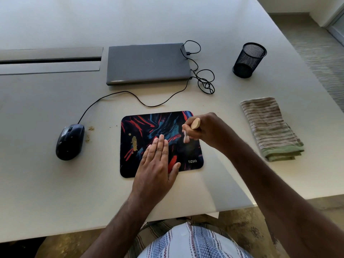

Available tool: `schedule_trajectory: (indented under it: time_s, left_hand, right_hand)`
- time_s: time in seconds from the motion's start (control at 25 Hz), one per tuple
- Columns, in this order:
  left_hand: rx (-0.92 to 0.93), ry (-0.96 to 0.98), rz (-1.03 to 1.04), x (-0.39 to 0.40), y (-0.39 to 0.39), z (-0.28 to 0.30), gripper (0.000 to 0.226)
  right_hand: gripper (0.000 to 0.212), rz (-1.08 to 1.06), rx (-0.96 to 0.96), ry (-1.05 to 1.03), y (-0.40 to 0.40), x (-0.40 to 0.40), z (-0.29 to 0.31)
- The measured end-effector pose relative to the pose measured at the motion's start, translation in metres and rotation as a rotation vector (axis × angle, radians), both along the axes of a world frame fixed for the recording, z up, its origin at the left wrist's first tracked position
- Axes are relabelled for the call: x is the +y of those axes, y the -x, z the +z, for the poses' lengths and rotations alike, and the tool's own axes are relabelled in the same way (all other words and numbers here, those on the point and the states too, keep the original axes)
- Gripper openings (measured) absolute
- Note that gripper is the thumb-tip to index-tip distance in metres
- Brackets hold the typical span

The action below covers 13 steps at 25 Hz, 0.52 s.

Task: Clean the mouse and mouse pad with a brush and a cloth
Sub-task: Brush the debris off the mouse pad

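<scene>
A dark mouse pad [149, 127] with red and blue streaks lies on the white table, a tan smear of crumbs on its left part. My left hand [158, 161] rests flat on the pad's lower middle, fingers together. My right hand [206, 131] grips a small wooden-handled brush [193, 125] over the pad's right side; its pale bristles are blurred just above the pad. A black wired mouse [69, 141] sits to the left of the pad, with crumbs beside it. A folded striped cloth [270, 127] lies to the right.
A shut grey laptop [147, 63] lies behind the pad, with the mouse cable [202, 79] looped at its right. A black mesh pen cup [249, 59] stands at the back right. The table's front edge [204, 211] runs close to my torso.
</scene>
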<state>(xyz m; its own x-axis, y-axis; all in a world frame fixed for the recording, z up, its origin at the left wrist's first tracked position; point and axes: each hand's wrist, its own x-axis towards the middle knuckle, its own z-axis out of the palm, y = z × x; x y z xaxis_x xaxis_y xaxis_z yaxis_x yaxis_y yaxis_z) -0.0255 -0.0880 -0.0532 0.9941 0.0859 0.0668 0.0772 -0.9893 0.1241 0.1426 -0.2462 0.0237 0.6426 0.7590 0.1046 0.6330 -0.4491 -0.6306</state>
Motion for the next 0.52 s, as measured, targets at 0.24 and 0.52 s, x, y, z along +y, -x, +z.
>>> schedule_trajectory:
  time_s: [0.24, 0.52]
  left_hand:
    - [-0.001, 0.006, -0.003, 0.0, 0.0, 0.001, 0.076]
    - [0.005, 0.006, -0.003, 0.0, 0.001, 0.002, 0.076]
  right_hand:
    - [0.022, 0.04, 0.086, -0.013, 0.0, -0.007, -0.008]
    - [0.029, 0.055, 0.321, 0.175, -0.019, -0.003, 0.004]
